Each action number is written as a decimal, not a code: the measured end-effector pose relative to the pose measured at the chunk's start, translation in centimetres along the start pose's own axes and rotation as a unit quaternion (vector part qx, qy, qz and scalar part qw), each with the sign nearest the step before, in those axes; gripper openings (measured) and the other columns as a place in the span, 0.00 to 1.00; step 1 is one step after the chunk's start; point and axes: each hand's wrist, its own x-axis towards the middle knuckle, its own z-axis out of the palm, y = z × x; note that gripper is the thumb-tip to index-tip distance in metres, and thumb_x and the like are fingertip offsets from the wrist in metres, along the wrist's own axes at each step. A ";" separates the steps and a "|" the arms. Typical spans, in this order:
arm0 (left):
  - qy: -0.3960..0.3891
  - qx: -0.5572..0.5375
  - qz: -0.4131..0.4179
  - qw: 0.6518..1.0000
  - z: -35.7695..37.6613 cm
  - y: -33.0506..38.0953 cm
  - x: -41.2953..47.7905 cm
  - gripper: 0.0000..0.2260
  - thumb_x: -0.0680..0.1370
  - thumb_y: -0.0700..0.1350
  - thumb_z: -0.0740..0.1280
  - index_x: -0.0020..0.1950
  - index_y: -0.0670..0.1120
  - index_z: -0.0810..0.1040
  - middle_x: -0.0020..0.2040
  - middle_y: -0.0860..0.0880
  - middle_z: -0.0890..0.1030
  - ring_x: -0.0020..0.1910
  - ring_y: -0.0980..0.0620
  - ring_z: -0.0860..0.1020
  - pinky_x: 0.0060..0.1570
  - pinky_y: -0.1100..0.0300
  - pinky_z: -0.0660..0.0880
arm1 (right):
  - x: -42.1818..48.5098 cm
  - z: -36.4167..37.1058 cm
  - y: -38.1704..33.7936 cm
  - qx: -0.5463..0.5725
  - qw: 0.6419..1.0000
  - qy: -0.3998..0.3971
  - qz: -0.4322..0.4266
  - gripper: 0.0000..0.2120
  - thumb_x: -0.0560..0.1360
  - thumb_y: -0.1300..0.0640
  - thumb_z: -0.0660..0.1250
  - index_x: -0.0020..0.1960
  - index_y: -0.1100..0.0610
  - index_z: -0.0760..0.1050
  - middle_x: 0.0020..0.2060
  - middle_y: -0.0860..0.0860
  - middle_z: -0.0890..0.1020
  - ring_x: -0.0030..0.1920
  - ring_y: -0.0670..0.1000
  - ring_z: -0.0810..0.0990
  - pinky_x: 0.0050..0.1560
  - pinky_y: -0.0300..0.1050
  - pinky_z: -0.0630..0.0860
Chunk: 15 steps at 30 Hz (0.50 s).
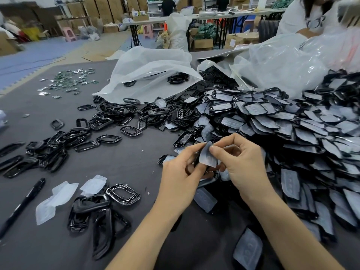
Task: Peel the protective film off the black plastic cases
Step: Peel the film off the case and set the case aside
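Grey cloth table (120,164) in a storeroom of cardboard boxes (109,8) carries one pen (23,205) and three peeled films (56,199) at lower left, black frames (78,137) beyond counting across the left, and a heap of filmed cases (292,123) at right. At centre the left hand (181,172) grips one case (197,160), mostly hidden, while the right hand (239,162) pinches its lifted film (207,155). Open cloth lies toward the upper-left table edge.

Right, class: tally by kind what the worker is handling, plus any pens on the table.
Grips: 2 (left grip, right grip)
Protective film being peeled: 1
Black plastic case held: 1
Black pen: 1
Total: 5
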 end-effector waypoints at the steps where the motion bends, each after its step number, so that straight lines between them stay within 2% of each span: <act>1: -0.002 0.004 0.000 1.000 -0.1 -0.1 0.0 0.17 0.74 0.46 0.67 0.59 0.63 0.78 0.46 0.40 0.84 0.44 0.29 0.79 0.45 0.42 0.81 | 0.0 0.0 -0.1 0.011 1.000 -0.004 0.015 0.07 0.72 0.68 0.71 0.37 0.60 0.76 0.29 0.53 0.79 0.27 0.44 0.76 0.27 0.34 0.73; 3: -0.006 -0.005 -0.003 1.000 -0.1 -0.2 0.0 0.16 0.74 0.46 0.67 0.59 0.62 0.78 0.46 0.40 0.84 0.44 0.28 0.79 0.45 0.42 0.81 | 0.1 -0.2 -0.3 0.051 0.997 -0.021 0.048 0.07 0.72 0.68 0.70 0.40 0.60 0.74 0.29 0.49 0.79 0.29 0.43 0.77 0.28 0.35 0.74; 7: -0.014 -0.047 -0.017 0.999 0.0 0.0 0.0 0.14 0.74 0.46 0.68 0.57 0.61 0.80 0.46 0.42 0.84 0.45 0.31 0.81 0.45 0.49 0.82 | 0.2 -0.4 -0.8 0.145 0.982 -0.056 0.112 0.07 0.74 0.69 0.67 0.46 0.59 0.73 0.34 0.51 0.78 0.33 0.46 0.79 0.29 0.38 0.76; 12: -0.027 -0.049 -0.018 0.998 0.1 0.2 -0.2 0.14 0.76 0.46 0.69 0.57 0.63 0.79 0.46 0.45 0.85 0.45 0.38 0.83 0.45 0.51 0.82 | 0.1 -0.3 -0.8 0.150 0.980 -0.050 0.120 0.08 0.74 0.70 0.64 0.43 0.58 0.75 0.34 0.52 0.78 0.33 0.46 0.77 0.28 0.37 0.74; 15: -0.031 -0.058 -0.010 0.998 0.1 0.4 -0.3 0.14 0.76 0.46 0.68 0.57 0.64 0.80 0.46 0.47 0.85 0.44 0.40 0.84 0.45 0.56 0.82 | 0.1 -0.3 -0.8 0.138 0.982 -0.055 0.113 0.09 0.75 0.70 0.63 0.42 0.59 0.76 0.34 0.53 0.79 0.32 0.46 0.77 0.28 0.36 0.74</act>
